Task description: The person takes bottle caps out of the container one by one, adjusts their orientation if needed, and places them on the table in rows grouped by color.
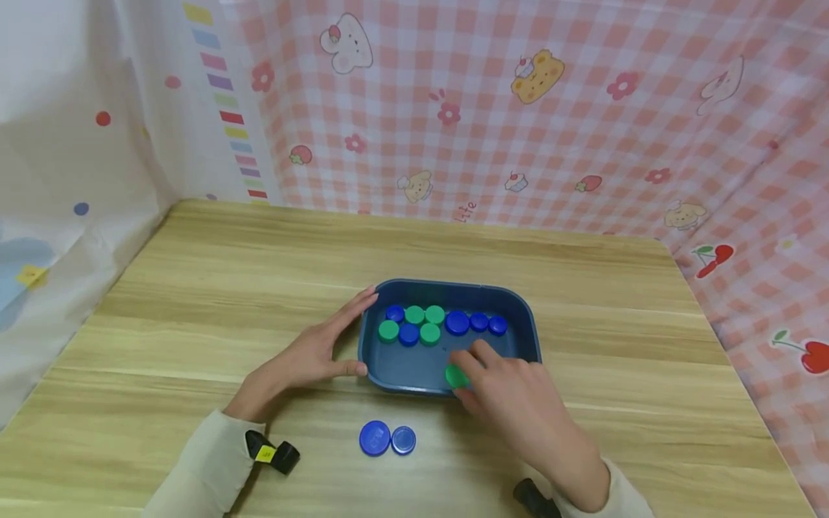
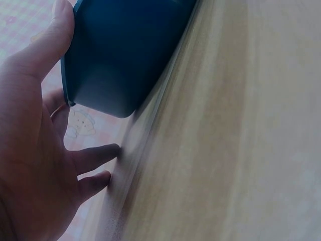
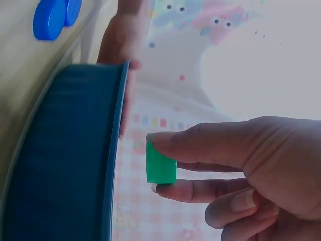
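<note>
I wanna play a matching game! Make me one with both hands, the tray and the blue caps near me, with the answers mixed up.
1. Left hand
2. Right hand
3. Dark blue rectangular tray with rounded corners
4. Pair of round blue plastic caps

A. Side by side on the wood-patterned tabletop
B. Has other blue caps and loose green caps inside
C. Touching the tray's left end
D. Pinching a round green plastic cap

Pairs: 1-C, 2-D, 3-B, 4-A
</note>
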Motion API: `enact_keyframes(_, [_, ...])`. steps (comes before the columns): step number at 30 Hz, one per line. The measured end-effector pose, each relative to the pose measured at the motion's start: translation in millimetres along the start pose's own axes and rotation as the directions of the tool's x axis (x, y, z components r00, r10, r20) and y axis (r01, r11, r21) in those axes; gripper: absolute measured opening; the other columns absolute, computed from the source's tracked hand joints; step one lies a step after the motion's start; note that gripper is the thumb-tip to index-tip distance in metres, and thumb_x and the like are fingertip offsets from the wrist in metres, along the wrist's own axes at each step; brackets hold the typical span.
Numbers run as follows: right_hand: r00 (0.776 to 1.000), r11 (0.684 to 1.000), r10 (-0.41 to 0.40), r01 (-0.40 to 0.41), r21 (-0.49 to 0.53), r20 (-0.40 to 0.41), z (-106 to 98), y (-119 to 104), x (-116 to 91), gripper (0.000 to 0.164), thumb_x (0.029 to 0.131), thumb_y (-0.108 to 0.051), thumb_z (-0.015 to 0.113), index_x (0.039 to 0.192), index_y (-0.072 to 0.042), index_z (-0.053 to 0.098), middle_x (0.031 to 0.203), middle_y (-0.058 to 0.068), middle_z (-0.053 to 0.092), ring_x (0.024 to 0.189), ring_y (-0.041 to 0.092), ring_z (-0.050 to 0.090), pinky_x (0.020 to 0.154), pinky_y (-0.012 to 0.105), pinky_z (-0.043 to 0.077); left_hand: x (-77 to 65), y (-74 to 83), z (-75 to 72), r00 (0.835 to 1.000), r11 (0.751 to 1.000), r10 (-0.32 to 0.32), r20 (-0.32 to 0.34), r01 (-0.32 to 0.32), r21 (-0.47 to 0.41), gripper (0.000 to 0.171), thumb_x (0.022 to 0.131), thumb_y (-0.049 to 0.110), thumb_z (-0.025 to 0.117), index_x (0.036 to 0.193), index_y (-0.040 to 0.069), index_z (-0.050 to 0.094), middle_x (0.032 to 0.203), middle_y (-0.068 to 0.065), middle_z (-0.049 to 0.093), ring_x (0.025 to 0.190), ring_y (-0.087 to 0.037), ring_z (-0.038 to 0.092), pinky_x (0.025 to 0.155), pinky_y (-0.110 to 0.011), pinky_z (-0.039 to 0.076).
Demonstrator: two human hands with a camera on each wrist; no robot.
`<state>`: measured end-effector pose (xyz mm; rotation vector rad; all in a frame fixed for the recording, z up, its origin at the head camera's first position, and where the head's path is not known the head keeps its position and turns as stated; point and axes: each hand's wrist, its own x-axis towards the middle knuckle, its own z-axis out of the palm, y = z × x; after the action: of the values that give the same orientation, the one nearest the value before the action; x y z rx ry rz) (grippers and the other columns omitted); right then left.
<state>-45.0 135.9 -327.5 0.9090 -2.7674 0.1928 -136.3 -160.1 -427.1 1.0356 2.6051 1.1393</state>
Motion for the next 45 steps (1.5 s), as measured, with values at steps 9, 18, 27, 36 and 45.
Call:
enact_keyframes(9, [0.995, 0.994, -0.092, 0.089, 0.065, 0.049, 1, -16, -4, 0.03, 0.08, -0.025, 0.079, 0.105, -0.016, 0.066, 0.085, -0.004, 0.056, 0.049, 0.007, 0.043, 0.04, 0.017, 0.032, 0.0, 0.9, -0.3, 1.0, 1.0, 0.0, -0.003, 0.0, -0.005, 0.099, 0.079, 0.043, 0.076, 0.155, 0.027, 0.014, 0.159, 0.014, 0.005, 0.142, -0.023, 0.021, 0.104, -0.056, 0.032])
enact_keyframes(18, [0.978, 0.985, -0.144, 0.126, 0.122, 0.153, 2, -24, -10, 0.031, 0.083, -0.023, 0.076, 0.111, -0.016, 0.064, 0.086, -0.004, 0.054, 0.05, 0.005, 0.039, 0.041, 0.015, 0.03, 0.3, 0.4, 0.0, 1.0, 1.0, -0.007, 0.001, 0.007, -0.013, 0.099, 0.079, 0.042, 0.077, 0.155, 0.028, 0.014, 0.159, 0.013, 0.004, 0.142, -0.024, 0.02, 0.104, -0.058, 0.032])
enact_keyframes(27, [0.946, 0.974, -0.175, 0.125, 0.19, 0.272, 10, -30, -14, 0.028, 0.087, -0.026, 0.072, 0.112, -0.017, 0.065, 0.087, -0.005, 0.052, 0.054, 0.005, 0.04, 0.044, 0.015, 0.032, 0.7, 2.3, -1.3, 1.0, 1.0, -0.013, 0.003, 0.013, -0.007, 0.1, 0.079, 0.038, 0.078, 0.155, 0.028, 0.014, 0.159, 0.013, 0.004, 0.142, -0.024, 0.02, 0.103, -0.058, 0.032])
enact_keyframes(36, [0.938, 0.977, -0.187, 0.146, 0.156, 0.293, 23, -28, -17, 0.025, 0.086, -0.026, 0.072, 0.108, -0.016, 0.065, 0.083, -0.004, 0.051, 0.054, 0.004, 0.039, 0.042, 0.016, 0.029, 0.3, 2.3, -1.2, 1.0, 1.0, -0.011, -0.002, 0.011, -0.004, 0.101, 0.078, 0.037, 0.079, 0.155, 0.028, 0.014, 0.159, 0.014, 0.004, 0.142, -0.023, 0.019, 0.104, -0.057, 0.031])
enact_keyframes(45, [0.937, 0.976, -0.207, 0.179, 0.122, 0.28, 37, -30, -17, 0.024, 0.085, -0.025, 0.072, 0.106, -0.016, 0.065, 0.082, -0.004, 0.051, 0.053, 0.006, 0.043, 0.042, 0.018, 0.03, 0.2, 1.2, -0.4, 1.0, 1.0, -0.021, 0.006, 0.021, -0.012, 0.101, 0.079, 0.034, 0.079, 0.155, 0.028, 0.013, 0.159, 0.013, 0.004, 0.142, -0.025, 0.019, 0.103, -0.058, 0.032])
